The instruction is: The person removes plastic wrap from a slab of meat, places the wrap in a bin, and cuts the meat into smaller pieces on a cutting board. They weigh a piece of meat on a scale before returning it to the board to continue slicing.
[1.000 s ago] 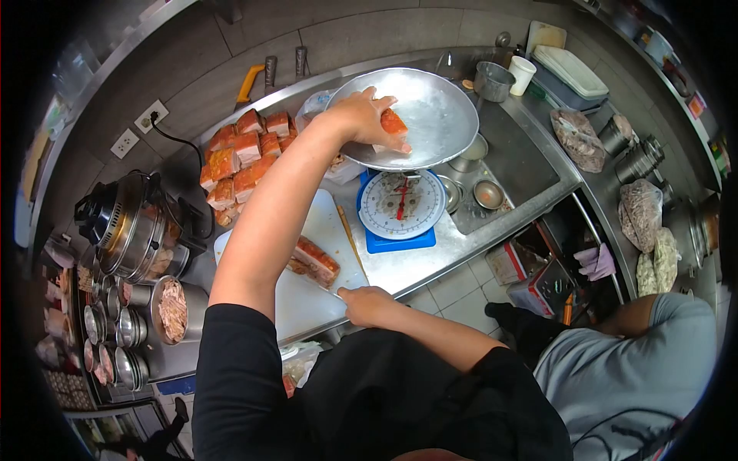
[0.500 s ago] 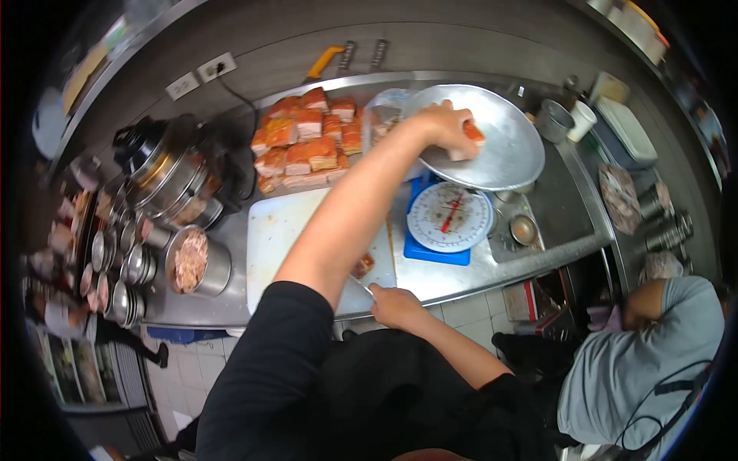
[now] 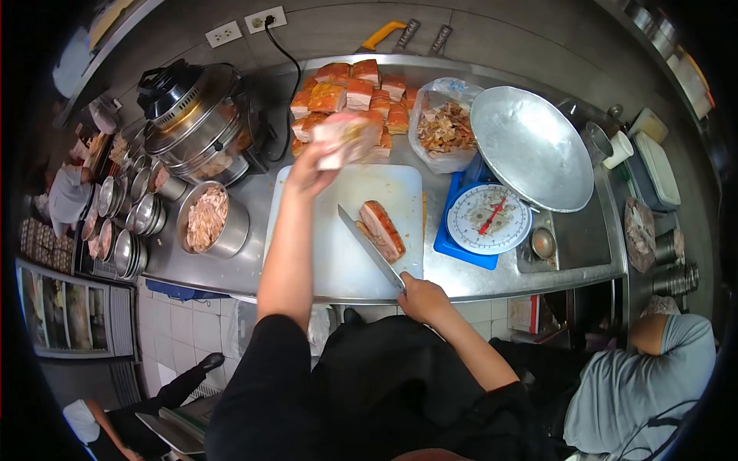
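Note:
My left hand (image 3: pixel 310 170) is closed around a piece of pork belly (image 3: pixel 346 140), smeared by motion, above the far edge of the white cutting board (image 3: pixel 296 265). Behind it is a pile of pork belly blocks (image 3: pixel 327 98) with orange-brown skin. In my right hand (image 3: pixel 424 298), at the board's near edge, is the handle of a knife (image 3: pixel 369 247). Its blade points away over the board, beside a roasted pork strip (image 3: pixel 382 230). To the right, a blue dial scale (image 3: pixel 465 250) carries a wide metal pan (image 3: pixel 530 146) with nothing visible in it.
A plastic bag of browned scraps (image 3: pixel 446 127) lies between the pile and the pan. At left are a metal pot of shredded meat (image 3: pixel 206 219), a corded steel cooker (image 3: pixel 196 127) and stacked metal bowls (image 3: pixel 131 253). A person in grey (image 3: pixel 642 384) is at lower right.
My left hand has moved left from the scale pan to above the board, with pork belly in it. My right hand still holds the knife. The view has shifted, showing the pork strip more fully.

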